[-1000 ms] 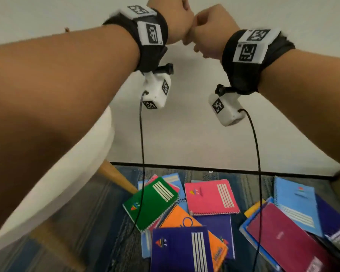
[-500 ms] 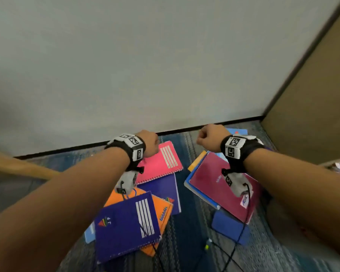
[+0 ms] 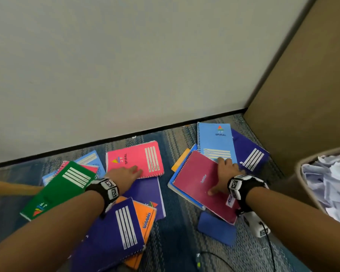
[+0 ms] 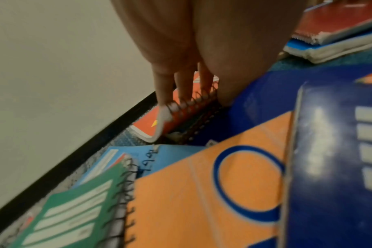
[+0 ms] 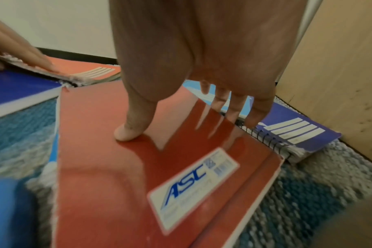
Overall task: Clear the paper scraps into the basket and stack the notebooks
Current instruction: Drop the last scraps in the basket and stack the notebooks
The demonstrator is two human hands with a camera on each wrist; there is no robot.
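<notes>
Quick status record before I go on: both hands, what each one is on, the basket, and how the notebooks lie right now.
left hand: fingers straight on the pink notebook, at its spiral edge, thumb beside it
right hand: spread on the maroon notebook, thumb on the cover, fingers over its far spiral edge
basket: at right, holding crumpled paper scraps
notebooks: not stacked; two loose overlapping groups on the carpet
left group: green notebook, orange notebook, purple ones
right group: light blue notebook partly under the maroon one
</notes>
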